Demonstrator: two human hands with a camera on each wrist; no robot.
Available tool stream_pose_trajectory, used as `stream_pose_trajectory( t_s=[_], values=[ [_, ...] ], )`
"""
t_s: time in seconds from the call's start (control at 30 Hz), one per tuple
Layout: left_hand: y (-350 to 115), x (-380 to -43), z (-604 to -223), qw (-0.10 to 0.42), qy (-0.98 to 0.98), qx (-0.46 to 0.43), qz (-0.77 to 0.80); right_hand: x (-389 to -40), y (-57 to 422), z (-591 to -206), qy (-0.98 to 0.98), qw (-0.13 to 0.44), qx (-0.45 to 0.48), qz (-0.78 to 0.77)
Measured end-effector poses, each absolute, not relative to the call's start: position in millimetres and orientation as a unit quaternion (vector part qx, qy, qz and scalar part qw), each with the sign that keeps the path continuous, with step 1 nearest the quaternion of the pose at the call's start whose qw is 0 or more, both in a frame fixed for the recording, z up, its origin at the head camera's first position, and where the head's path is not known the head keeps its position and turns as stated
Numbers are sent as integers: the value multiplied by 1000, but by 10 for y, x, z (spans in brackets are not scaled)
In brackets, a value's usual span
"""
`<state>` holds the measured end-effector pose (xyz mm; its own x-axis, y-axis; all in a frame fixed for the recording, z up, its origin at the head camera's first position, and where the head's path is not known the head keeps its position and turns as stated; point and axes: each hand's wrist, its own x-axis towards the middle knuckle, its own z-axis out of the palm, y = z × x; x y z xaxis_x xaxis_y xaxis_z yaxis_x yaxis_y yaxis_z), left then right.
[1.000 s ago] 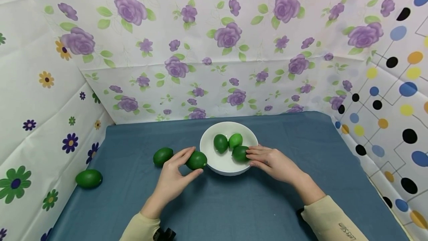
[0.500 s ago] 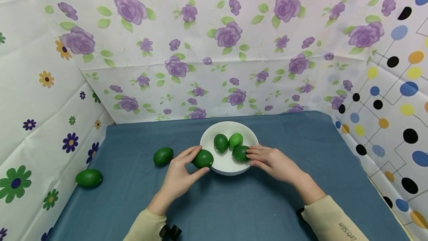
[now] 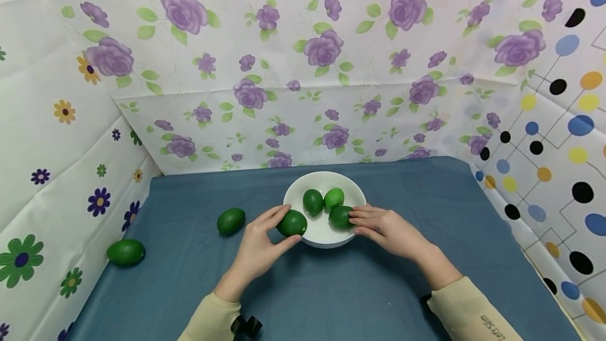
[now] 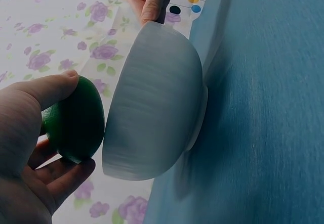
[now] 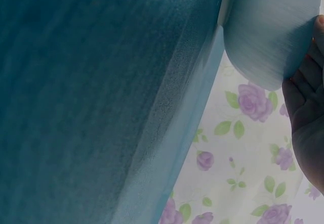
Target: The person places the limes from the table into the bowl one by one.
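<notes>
My left hand (image 3: 262, 246) holds a dark green lime (image 3: 292, 223) between thumb and fingers, over the left rim of a white bowl (image 3: 324, 237). In the left wrist view this lime (image 4: 83, 120) overlaps the edge of the bowl's opening. In the bowl lie a dark green lime (image 3: 312, 202), a lighter green lime (image 3: 334, 198) and another dark one (image 3: 339, 218). My right hand (image 3: 390, 231) reaches over the right rim and grips the end of that last lime, its fingers hiding part of it. The right wrist view shows the palm beside the bowl's outer wall.
Two more dark green limes lie on the blue cloth (image 3: 331, 293): one lime (image 3: 231, 221) left of the bowl, the other lime (image 3: 125, 252) near the left edge. Flowered sheeting (image 3: 284, 67) stands behind, with a dotted sheet (image 3: 544, 146) to the right.
My left hand has moved right with its lime, from beside the bowl to over its left rim. The right hand and the limes in the bowl have stayed put.
</notes>
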<state>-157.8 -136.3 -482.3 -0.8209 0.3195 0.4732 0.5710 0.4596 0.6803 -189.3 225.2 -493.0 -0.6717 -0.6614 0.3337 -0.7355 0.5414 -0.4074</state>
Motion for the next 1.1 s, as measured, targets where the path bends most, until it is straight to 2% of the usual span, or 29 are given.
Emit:
stream_pose_trajectory(
  t_s=[1.1],
  values=[
    [-1095,-1667,-4867,118,-839,-284,-449,-1890,2244,-4924,-876,69,399,263]
  ],
)
